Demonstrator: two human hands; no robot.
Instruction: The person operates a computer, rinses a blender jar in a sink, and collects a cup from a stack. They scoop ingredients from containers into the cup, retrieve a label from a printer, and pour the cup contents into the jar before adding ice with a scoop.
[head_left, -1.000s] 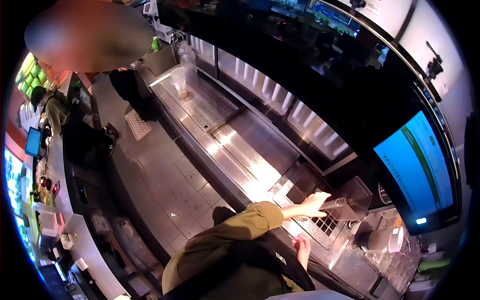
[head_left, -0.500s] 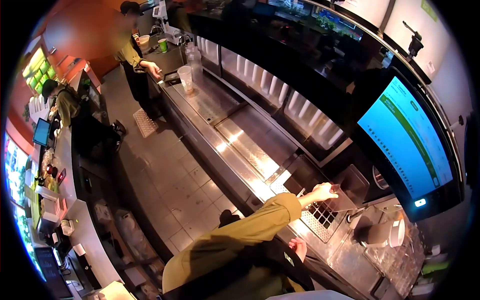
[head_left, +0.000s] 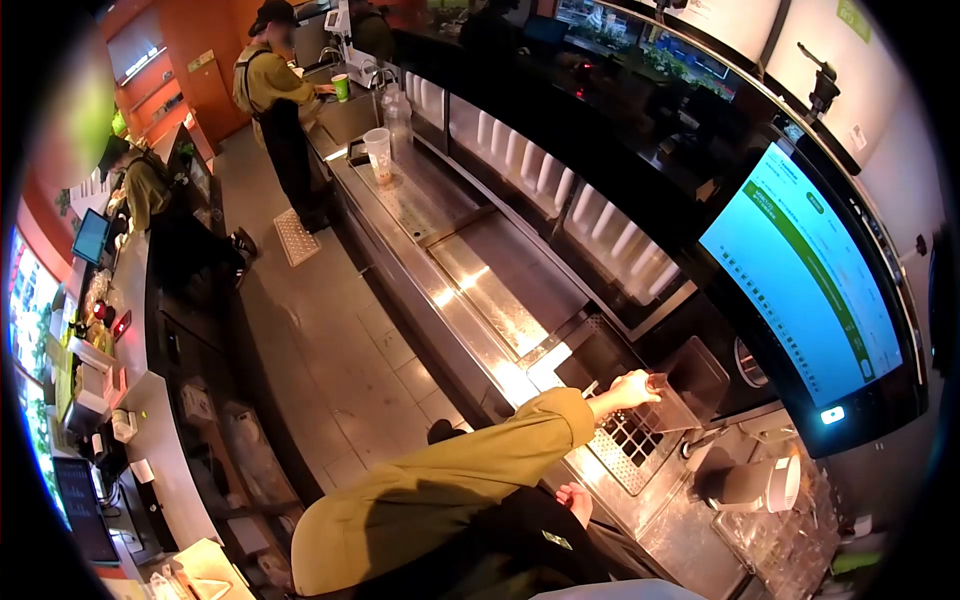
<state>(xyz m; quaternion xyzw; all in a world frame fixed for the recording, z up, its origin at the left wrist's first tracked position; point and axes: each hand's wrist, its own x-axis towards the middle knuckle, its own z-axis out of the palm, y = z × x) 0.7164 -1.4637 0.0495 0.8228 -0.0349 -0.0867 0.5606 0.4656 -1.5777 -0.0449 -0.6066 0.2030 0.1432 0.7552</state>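
Observation:
My left hand, at the end of an outstretched olive sleeve, is closed around the edge of a see-through brownish container. The container is tilted over a dark square drip grate set in the steel counter. My right hand is low by the counter's front edge, close to my black apron; its fingers are loosely bent, with nothing visible in them. A dark square bin stands just beyond the container. To the right, a dark tub with a pale rim lies on its side on a see-through sheet.
A lit screen overhangs the counter at right. Along the steel counter stand a tall clear cup and a green cup. One co-worker stands at the far end, another at the left counter.
My view has shifted slightly, while my left hand still grips the container. The far co-worker's hand has moved from the counter edge to beside the green cup.

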